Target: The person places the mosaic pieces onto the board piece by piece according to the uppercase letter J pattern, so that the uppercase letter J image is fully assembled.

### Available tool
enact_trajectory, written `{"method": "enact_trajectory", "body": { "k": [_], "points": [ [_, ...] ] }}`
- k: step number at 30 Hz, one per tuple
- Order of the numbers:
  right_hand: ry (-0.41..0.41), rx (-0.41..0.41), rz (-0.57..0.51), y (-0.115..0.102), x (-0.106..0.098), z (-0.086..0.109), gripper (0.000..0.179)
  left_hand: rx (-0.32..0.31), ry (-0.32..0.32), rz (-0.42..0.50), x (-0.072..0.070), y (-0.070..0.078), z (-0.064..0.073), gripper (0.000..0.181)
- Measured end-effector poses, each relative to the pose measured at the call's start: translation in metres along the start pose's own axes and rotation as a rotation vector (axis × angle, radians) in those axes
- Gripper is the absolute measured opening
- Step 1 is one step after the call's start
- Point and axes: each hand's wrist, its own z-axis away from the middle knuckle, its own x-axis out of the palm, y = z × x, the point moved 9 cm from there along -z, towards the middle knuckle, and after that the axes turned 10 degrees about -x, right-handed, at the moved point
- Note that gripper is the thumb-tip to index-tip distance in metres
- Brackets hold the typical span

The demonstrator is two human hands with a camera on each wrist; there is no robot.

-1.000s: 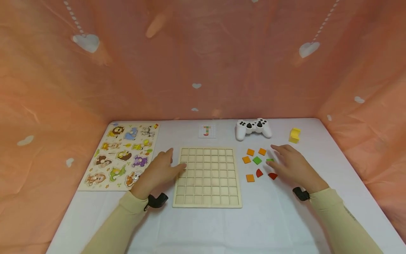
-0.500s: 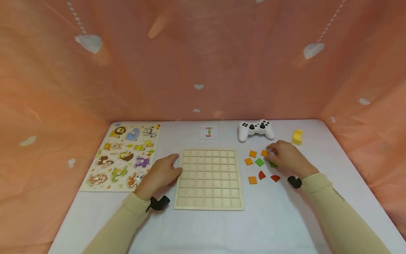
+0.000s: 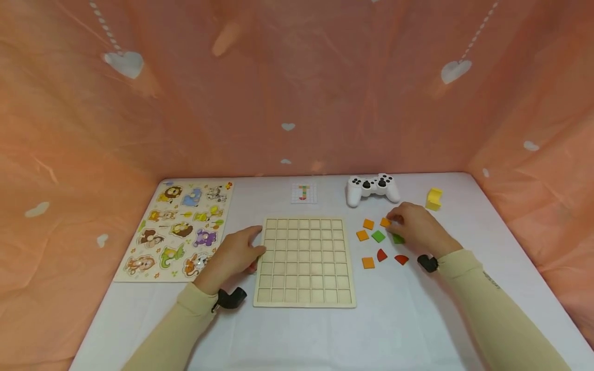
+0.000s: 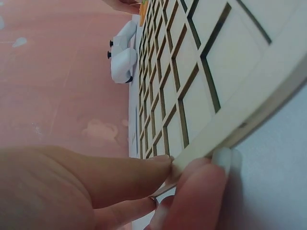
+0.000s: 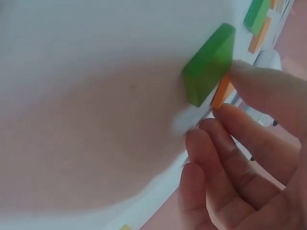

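A pale wooden grid board [image 3: 304, 307] lies flat, its square cells bare. My left hand [image 3: 234, 253] holds its left edge; in the left wrist view the thumb [image 4: 153, 165] meets the rim while a fingertip [image 4: 199, 179] lies against the side. To the right of the board, my right hand [image 3: 419, 226] pinches an orange square tile [image 5: 221, 92] between thumb and forefinger. Close beside those fingers a green tile [image 5: 209, 67] lies on the table. Around it are another green tile [image 3: 378, 236], several orange squares [image 3: 368, 263] and two red quarter-round pieces [image 3: 382, 255].
At the back stand a small pattern card [image 3: 303, 192] with a J-like figure, a white game controller [image 3: 373, 189] and a yellow curved block [image 3: 433, 199]. An animal peg puzzle [image 3: 176, 232] lies at the left. Peach curtains [image 3: 297, 103] enclose the white table [image 3: 297, 340].
My right hand has moved inward and closed its thumb and forefinger on the far orange tile. My left hand has shifted slightly down along the board's left edge.
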Motion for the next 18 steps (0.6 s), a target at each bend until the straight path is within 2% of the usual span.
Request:
{"method": "enact_trajectory", "body": {
  "k": [10,18],
  "points": [
    [0.002,0.005,-0.011,0.000,0.002,-0.003,0.029,0.002,-0.034,0.015,0.004,-0.002,0.000,0.068],
    [0.057,-0.031,-0.066,-0.029,0.004,-0.004,0.030,0.001,-0.049,0.023,0.003,-0.002,-0.002,0.070]
  ]
}}
